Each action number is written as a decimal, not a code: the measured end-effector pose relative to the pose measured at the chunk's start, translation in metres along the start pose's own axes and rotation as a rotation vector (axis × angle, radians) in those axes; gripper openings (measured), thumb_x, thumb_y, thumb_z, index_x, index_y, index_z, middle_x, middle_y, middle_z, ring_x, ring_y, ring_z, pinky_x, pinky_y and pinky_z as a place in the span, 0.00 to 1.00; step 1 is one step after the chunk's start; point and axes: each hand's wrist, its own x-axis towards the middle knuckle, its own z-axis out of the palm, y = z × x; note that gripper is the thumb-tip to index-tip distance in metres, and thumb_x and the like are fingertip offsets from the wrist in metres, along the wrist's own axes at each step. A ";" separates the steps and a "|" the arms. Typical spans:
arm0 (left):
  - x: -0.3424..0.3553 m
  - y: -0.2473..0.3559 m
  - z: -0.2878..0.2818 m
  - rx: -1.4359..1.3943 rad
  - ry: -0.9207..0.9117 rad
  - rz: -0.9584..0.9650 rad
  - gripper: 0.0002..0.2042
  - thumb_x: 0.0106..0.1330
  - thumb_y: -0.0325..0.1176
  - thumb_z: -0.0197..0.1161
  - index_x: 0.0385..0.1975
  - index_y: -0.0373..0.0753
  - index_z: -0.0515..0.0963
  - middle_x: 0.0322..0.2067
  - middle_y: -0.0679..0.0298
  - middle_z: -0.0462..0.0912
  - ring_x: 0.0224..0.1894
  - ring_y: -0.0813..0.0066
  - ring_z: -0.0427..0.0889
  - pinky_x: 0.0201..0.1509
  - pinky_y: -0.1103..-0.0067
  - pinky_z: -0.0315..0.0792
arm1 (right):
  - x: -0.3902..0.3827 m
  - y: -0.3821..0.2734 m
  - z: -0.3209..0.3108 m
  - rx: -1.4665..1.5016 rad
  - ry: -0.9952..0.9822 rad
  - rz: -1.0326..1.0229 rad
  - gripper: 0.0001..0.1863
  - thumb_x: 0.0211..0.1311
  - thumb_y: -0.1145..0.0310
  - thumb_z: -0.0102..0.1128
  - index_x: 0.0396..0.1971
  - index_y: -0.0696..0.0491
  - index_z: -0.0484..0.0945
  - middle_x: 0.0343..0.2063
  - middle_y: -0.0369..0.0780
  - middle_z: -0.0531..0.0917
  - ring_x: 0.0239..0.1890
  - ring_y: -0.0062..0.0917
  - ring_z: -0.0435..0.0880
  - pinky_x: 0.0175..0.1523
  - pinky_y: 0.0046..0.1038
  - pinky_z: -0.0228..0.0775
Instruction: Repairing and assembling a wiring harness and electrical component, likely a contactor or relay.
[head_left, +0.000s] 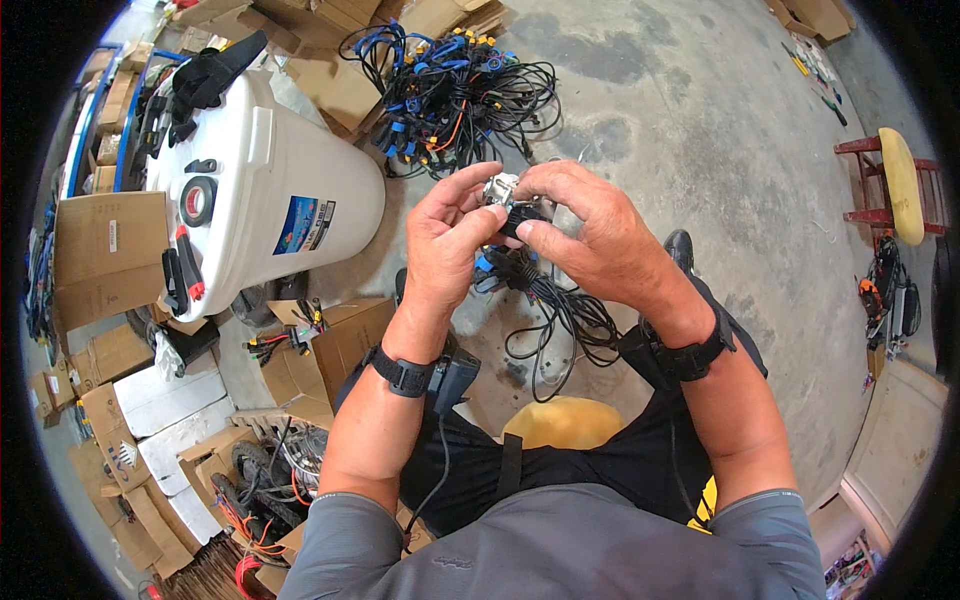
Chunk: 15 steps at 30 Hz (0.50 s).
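In front of me, both hands meet around a small part with a silver metal end (500, 188) and a black body (522, 214); its exact kind does not show. Thumb and fingers of my left hand (445, 236) are closed on the metal end. My right hand (603, 238) pinches the black body from the other side, and its fingers hide some of it. Below the hands, a bundle of black cables (560, 310) with blue connectors lies on the floor between my feet.
A heap of black cables (470, 95) with blue and yellow connectors lies ahead. At the left stands a white bucket (340, 190), with black tape (198, 200) on its lid. Cardboard boxes (110, 245) crowd the left side. A red stool (900, 187) with a yellow seat stands right.
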 end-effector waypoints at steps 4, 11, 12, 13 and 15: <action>0.000 -0.002 0.000 0.093 -0.055 0.041 0.22 0.61 0.20 0.58 0.58 0.30 0.72 0.42 0.59 0.82 0.39 0.75 0.82 0.39 0.76 0.84 | 0.001 0.005 0.000 -0.015 0.043 -0.030 0.08 0.55 0.72 0.63 0.34 0.57 0.78 0.35 0.47 0.81 0.40 0.43 0.80 0.46 0.37 0.74; -0.003 -0.004 -0.002 0.122 -0.076 0.020 0.21 0.61 0.23 0.65 0.56 0.31 0.75 0.36 0.70 0.74 0.35 0.85 0.77 0.37 0.82 0.82 | 0.004 0.003 -0.001 -0.018 0.058 -0.037 0.04 0.53 0.75 0.61 0.28 0.58 0.77 0.30 0.45 0.81 0.36 0.41 0.81 0.43 0.37 0.73; -0.003 -0.004 -0.001 0.142 -0.087 0.025 0.21 0.62 0.24 0.65 0.57 0.31 0.74 0.37 0.67 0.77 0.37 0.82 0.79 0.38 0.80 0.83 | 0.003 0.003 -0.001 -0.012 0.061 -0.025 0.04 0.53 0.75 0.61 0.28 0.58 0.77 0.29 0.45 0.81 0.35 0.41 0.81 0.42 0.37 0.73; -0.003 -0.004 -0.001 0.162 -0.098 0.031 0.21 0.63 0.24 0.64 0.58 0.30 0.74 0.38 0.64 0.80 0.38 0.78 0.80 0.38 0.78 0.84 | 0.003 0.004 -0.001 -0.006 0.064 -0.013 0.03 0.52 0.76 0.61 0.28 0.58 0.77 0.28 0.45 0.81 0.34 0.41 0.81 0.41 0.37 0.73; -0.003 -0.003 0.001 0.143 -0.101 0.026 0.21 0.63 0.25 0.65 0.57 0.31 0.74 0.37 0.67 0.77 0.36 0.82 0.78 0.38 0.80 0.83 | 0.002 0.004 -0.003 -0.014 0.054 -0.001 0.04 0.52 0.76 0.61 0.28 0.59 0.77 0.28 0.45 0.81 0.34 0.41 0.81 0.40 0.37 0.73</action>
